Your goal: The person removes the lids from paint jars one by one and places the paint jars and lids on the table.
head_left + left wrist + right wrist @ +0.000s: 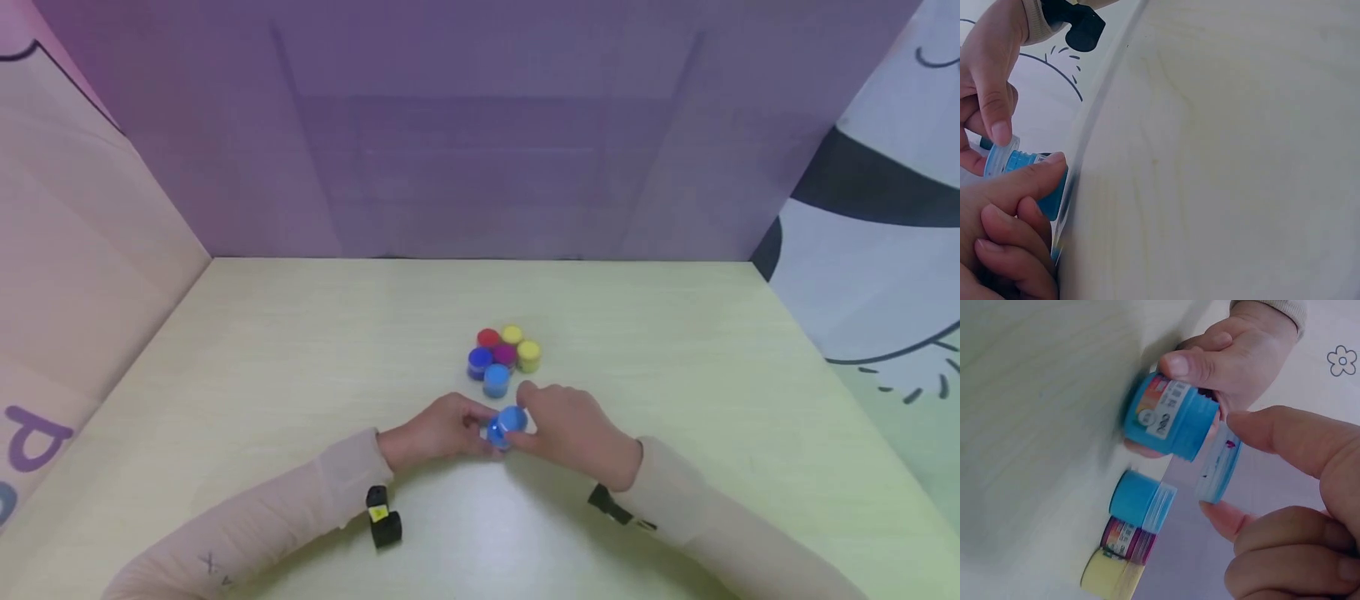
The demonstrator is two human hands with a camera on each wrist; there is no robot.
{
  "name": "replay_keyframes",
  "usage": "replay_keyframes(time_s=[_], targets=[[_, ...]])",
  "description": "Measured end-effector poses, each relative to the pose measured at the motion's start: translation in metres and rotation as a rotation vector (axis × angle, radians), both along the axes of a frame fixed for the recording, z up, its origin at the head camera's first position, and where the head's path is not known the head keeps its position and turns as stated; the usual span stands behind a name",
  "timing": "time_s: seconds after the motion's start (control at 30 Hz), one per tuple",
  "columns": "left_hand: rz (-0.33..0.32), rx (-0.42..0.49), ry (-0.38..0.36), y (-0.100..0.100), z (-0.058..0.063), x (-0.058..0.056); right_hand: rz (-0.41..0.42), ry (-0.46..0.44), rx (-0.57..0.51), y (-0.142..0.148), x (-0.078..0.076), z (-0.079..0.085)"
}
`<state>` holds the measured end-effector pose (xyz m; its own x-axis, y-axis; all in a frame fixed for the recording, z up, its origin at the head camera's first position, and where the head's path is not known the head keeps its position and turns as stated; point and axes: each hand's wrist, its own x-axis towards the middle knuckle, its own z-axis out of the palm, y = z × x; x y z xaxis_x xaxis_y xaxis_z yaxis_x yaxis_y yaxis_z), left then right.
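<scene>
A light-blue round plastic jar [1163, 419] with a printed label sits gripped in the left hand [450, 427] at the surface [300, 350]. The right hand [570, 429] pinches its translucent blue plastic lid [1221, 464], tilted off the mouth. Just beyond cluster six small lidded plastic jars: light blue [496, 381], dark blue [480, 363], purple [505, 355], red [488, 338], two yellow [528, 356].

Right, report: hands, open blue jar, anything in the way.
Left hand grips open blue jar. Right hand pinches its detached lid. Six other jars stand just beyond, nothing visibly blocking.
</scene>
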<state>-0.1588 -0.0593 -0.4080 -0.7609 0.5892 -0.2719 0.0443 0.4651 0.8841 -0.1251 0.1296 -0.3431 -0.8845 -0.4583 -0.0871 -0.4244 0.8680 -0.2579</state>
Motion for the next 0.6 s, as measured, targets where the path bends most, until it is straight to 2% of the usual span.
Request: replay_keyframes(time_s=[0.33,0.6], targets=[[0.049,-0.005,-0.058,-0.007,0.004,0.001,-0.024,-0.038,0.030,0.010,-0.002,0.000],[0.094,-0.011,-0.048,-0.018,0.004,-0.004,-0.039,-0.035,0.025,0.016,-0.005,0.005]])
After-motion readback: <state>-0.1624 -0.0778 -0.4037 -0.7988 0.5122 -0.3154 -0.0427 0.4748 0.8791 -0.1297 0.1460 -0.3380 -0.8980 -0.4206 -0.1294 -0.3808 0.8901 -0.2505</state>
